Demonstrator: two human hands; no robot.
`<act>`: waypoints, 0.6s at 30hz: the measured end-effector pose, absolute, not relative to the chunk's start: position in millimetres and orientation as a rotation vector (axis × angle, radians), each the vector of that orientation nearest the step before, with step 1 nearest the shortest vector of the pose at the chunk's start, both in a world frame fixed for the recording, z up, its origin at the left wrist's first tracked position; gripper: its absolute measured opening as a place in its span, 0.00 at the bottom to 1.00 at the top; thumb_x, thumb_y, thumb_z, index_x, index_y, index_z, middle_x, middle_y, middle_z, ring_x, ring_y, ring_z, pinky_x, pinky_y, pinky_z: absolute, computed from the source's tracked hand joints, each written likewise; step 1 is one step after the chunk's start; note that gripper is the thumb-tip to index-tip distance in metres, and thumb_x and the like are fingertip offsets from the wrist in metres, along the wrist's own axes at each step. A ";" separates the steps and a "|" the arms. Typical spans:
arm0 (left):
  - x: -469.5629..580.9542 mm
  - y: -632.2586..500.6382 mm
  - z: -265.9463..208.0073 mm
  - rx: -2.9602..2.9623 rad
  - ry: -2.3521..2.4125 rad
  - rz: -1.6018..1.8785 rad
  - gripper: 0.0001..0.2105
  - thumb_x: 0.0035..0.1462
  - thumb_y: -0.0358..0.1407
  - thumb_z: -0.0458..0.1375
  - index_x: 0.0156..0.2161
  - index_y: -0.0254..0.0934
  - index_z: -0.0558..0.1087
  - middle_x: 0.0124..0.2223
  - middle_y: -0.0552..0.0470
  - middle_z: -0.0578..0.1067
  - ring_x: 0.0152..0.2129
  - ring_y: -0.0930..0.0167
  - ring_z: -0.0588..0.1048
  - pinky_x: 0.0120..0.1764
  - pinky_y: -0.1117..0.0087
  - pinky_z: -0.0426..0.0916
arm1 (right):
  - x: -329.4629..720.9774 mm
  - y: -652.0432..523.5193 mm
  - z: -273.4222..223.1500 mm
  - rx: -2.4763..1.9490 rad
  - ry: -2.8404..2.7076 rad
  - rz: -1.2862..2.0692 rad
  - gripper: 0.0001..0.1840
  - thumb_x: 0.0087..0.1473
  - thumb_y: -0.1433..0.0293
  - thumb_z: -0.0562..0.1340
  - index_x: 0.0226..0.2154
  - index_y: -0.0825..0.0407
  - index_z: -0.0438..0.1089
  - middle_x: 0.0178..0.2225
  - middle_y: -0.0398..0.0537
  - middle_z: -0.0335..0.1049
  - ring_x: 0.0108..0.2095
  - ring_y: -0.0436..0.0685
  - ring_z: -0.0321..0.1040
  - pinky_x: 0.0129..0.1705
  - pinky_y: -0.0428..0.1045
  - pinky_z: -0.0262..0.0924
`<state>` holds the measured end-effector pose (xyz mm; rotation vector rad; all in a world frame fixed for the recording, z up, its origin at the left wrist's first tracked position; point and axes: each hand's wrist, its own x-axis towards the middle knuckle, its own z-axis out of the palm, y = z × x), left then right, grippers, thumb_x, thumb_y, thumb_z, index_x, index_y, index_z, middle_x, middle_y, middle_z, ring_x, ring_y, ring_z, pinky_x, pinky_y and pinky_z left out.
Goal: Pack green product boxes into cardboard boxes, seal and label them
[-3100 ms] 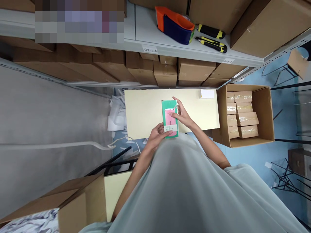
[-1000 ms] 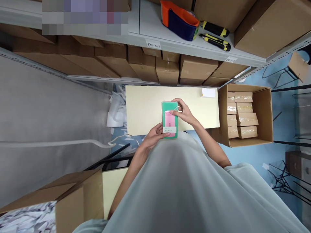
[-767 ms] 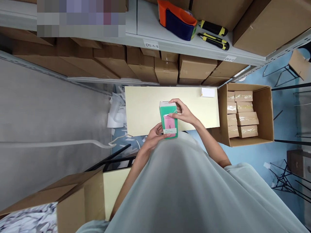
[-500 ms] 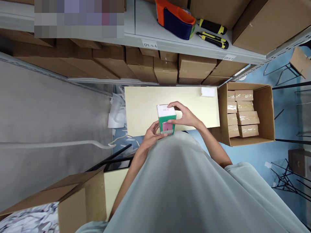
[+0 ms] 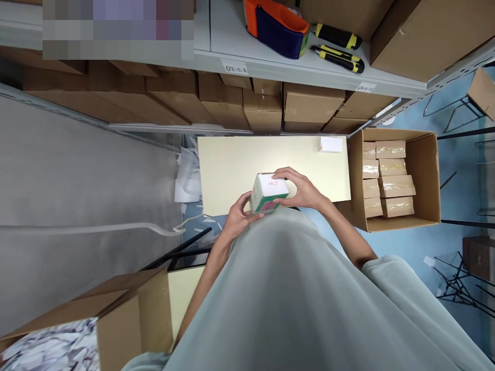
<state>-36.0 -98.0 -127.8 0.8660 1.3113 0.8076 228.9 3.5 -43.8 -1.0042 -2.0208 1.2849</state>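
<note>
Head camera view: 1 green and white rectangular cardboard box (image 5: 269,191) is being held in front of the wearer, over the near edge of a pale yellow rectangular desk (image 5: 228,165); whether it is touching the desk cannot be told. Its white end panel, printed "NICE", is facing up towards the camera.

The left hand (image 5: 238,215) is clamping the box's left side low down, thumb along the near face. The right hand (image 5: 303,191) is gripping the opposite upper end, fingers over the white panel and thumb on the near green edge.

Handling, as judged: the box is probably being light, stiff and smooth, with corners liable to dent; opposite side faces are offering the safest hold.

Count: 1 small white rectangular box (image 5: 330,145) is lying at the desk's far right. Beside the desk, 1 large open-topped brown cardboard carton (image 5: 423,180) is showing 8 brown taped packets (image 5: 396,186). On the grey metal shelf (image 5: 228,31), 1 orange and navy plastic holder (image 5: 279,31) is sitting beside at least 2 black and yellow knives (image 5: 337,36).
</note>
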 end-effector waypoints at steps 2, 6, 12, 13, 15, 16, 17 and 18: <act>-34.9 -98.0 -119.2 0.857 1.300 0.779 0.46 0.40 0.49 0.82 0.65 0.41 0.74 0.69 0.39 0.74 0.69 0.47 0.70 0.51 0.56 0.83 | 231.3 6.5 -47.8 -1.017 -1.951 1.327 0.32 0.57 0.52 0.76 0.59 0.46 0.73 0.59 0.56 0.74 0.59 0.66 0.74 0.62 0.61 0.70; -30.8 -95.4 -96.5 0.858 1.310 0.728 0.48 0.40 0.48 0.82 0.67 0.41 0.74 0.68 0.40 0.75 0.67 0.47 0.72 0.49 0.58 0.83 | 235.5 14.2 -51.8 -1.081 -1.820 1.451 0.37 0.55 0.50 0.76 0.60 0.46 0.70 0.58 0.55 0.74 0.54 0.64 0.75 0.62 0.61 0.70; -14.1 -92.4 -57.2 1.006 1.519 0.739 0.42 0.42 0.49 0.81 0.64 0.44 0.78 0.62 0.46 0.77 0.60 0.53 0.75 0.41 0.67 0.80 | 249.7 32.8 -60.6 -1.071 -1.700 1.611 0.41 0.53 0.43 0.76 0.61 0.47 0.69 0.59 0.55 0.72 0.57 0.66 0.73 0.62 0.61 0.69; -10.7 -91.5 -52.7 1.032 1.541 0.745 0.42 0.42 0.49 0.81 0.63 0.45 0.78 0.62 0.46 0.77 0.60 0.54 0.75 0.40 0.68 0.80 | 252.6 36.0 -62.3 -1.060 -1.677 1.624 0.42 0.53 0.42 0.75 0.61 0.47 0.70 0.60 0.55 0.72 0.58 0.66 0.72 0.63 0.60 0.69; -4.7 -89.1 -47.7 1.033 1.546 0.753 0.43 0.43 0.48 0.80 0.66 0.45 0.76 0.61 0.46 0.77 0.60 0.55 0.75 0.40 0.68 0.79 | 257.1 41.3 -64.8 -1.047 -1.634 1.634 0.43 0.53 0.40 0.74 0.62 0.46 0.70 0.62 0.56 0.71 0.62 0.68 0.71 0.64 0.61 0.68; -2.2 -87.7 -47.3 1.003 1.521 0.758 0.45 0.44 0.48 0.80 0.68 0.46 0.74 0.60 0.46 0.77 0.59 0.56 0.76 0.40 0.69 0.79 | 258.5 43.4 -65.5 -1.050 -1.614 1.635 0.43 0.54 0.39 0.74 0.62 0.46 0.70 0.63 0.56 0.70 0.63 0.68 0.70 0.64 0.61 0.68; 0.1 -86.4 -48.0 0.959 1.478 0.765 0.49 0.45 0.48 0.80 0.72 0.46 0.70 0.58 0.46 0.78 0.59 0.56 0.77 0.40 0.69 0.79 | 259.2 45.1 -65.8 -1.059 -1.594 1.636 0.43 0.55 0.38 0.73 0.63 0.45 0.70 0.63 0.55 0.70 0.63 0.69 0.69 0.64 0.61 0.69; 2.2 -85.4 -49.6 0.908 1.421 0.776 0.52 0.46 0.48 0.79 0.75 0.47 0.65 0.56 0.46 0.80 0.57 0.57 0.78 0.41 0.68 0.79 | 259.1 46.5 -65.9 -1.071 -1.573 1.639 0.43 0.56 0.38 0.72 0.63 0.45 0.69 0.63 0.55 0.70 0.63 0.69 0.69 0.63 0.61 0.70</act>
